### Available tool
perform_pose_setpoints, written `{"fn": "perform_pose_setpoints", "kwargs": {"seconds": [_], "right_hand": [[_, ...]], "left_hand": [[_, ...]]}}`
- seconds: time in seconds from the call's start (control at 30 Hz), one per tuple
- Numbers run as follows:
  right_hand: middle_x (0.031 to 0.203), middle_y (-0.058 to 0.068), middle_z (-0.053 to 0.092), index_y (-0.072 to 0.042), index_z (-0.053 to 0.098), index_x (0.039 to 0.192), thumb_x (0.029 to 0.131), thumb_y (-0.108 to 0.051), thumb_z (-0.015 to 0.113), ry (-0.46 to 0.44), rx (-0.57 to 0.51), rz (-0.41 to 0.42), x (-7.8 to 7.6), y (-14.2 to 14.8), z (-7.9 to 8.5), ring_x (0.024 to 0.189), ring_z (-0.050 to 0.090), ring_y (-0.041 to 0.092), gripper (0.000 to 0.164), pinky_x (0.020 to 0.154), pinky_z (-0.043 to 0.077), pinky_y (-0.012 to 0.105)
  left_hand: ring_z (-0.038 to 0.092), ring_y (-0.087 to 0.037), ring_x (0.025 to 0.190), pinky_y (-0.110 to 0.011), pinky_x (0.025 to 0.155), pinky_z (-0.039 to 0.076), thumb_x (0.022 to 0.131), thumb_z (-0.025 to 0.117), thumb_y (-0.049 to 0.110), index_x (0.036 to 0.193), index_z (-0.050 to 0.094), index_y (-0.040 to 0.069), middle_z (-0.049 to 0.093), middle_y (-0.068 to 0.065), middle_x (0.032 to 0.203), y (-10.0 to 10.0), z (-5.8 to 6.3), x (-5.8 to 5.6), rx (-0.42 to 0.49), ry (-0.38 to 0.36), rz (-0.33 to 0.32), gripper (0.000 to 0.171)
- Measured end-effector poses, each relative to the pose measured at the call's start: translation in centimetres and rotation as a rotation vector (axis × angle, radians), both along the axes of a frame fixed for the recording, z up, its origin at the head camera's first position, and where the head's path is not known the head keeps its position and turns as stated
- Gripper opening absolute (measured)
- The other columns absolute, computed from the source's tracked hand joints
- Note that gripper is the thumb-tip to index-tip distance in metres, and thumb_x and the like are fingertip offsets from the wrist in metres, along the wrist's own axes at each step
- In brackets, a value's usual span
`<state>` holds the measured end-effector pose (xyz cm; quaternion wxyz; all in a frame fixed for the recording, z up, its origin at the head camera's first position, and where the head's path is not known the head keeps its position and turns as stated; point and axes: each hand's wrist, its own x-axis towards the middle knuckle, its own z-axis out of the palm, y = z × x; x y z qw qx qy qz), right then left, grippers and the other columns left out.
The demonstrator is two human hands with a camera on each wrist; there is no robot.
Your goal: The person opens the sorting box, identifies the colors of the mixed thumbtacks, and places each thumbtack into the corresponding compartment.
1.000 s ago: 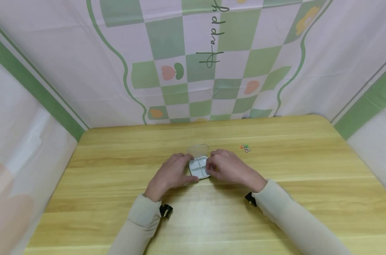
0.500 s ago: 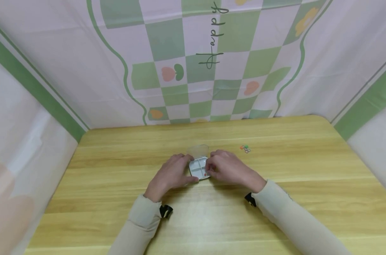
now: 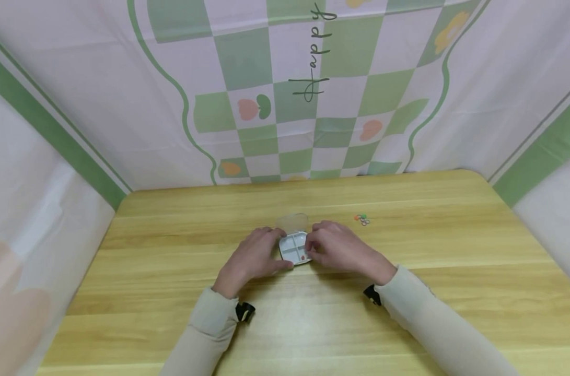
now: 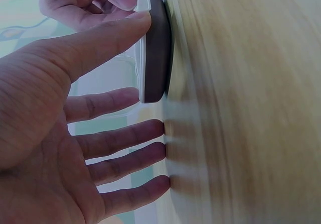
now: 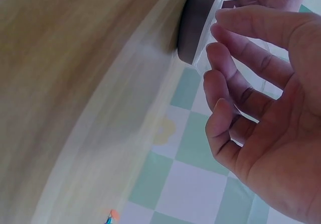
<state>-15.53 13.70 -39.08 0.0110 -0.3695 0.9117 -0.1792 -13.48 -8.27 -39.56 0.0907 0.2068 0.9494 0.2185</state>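
A small white pill box [image 3: 290, 254] with a dark outer shell [image 4: 157, 48] lies on the table, its inside divided into several compartments. Its clear lid [image 3: 292, 222] is folded back away from me. My left hand [image 3: 256, 252] holds the box at its left side, thumb at the near edge and index finger at the far edge. In the front right compartment sits a tiny red piece [image 3: 303, 257]. Over the right side of the box is my right hand [image 3: 334, 246], fingers bent, thumb and index fingertips right at the rim with nothing visible between them.
To the right, beyond the right hand, several tiny ring-like pieces [image 3: 362, 220] with orange and green parts lie on the wooden table [image 3: 285, 324]. A checkered green and white cloth [image 3: 296, 130] hangs behind the table's far edge.
The red piece has come into view in the front right compartment. My right hand has shifted slightly right; the left hand stays on the box.
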Motion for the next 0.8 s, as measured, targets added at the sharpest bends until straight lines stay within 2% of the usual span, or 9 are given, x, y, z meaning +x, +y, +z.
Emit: {"fn": "perform_pose_setpoints", "kwargs": {"seconds": [0.3, 0.57, 0.8], "right_hand": [[0.082, -0.012, 0.053, -0.020, 0.067, 0.085, 0.080, -0.021, 0.067, -0.037, -0.029, -0.046, -0.1, 1.3, 0.4, 0.075, 0.049, 0.009, 0.005, 0.066, 0.041, 0.026], [0.082, -0.014, 0.054, -0.023, 0.067, 0.085, 0.081, -0.023, 0.067, -0.032, -0.024, -0.088, -0.5, 2.5, 0.7, 0.075, 0.050, 0.010, 0.005, 0.065, 0.041, 0.027], [0.084, -0.010, 0.057, -0.020, 0.067, 0.087, 0.081, -0.023, 0.066, -0.029, -0.030, -0.098, -0.8, 3.3, 0.8, 0.079, 0.053, 0.013, 0.006, 0.071, 0.041, 0.031]], "left_hand": [[0.048, -0.017, 0.098, -0.033, 0.079, 0.041, 0.072, 0.072, 0.048, 0.125, 0.051, 0.013, 0.053, -0.003, 0.115, 0.0, -0.1, 0.0, 0.010, -0.005, 0.003, 0.066], [0.048, -0.017, 0.098, -0.034, 0.079, 0.041, 0.072, 0.072, 0.048, 0.125, 0.052, 0.014, 0.053, -0.003, 0.114, 0.0, -0.1, -0.1, 0.008, 0.010, 0.004, 0.067], [0.048, -0.018, 0.101, -0.034, 0.082, 0.041, 0.072, 0.072, 0.048, 0.126, 0.051, 0.014, 0.054, -0.003, 0.116, 0.0, -0.1, -0.1, 0.006, 0.011, 0.006, 0.067]]}}
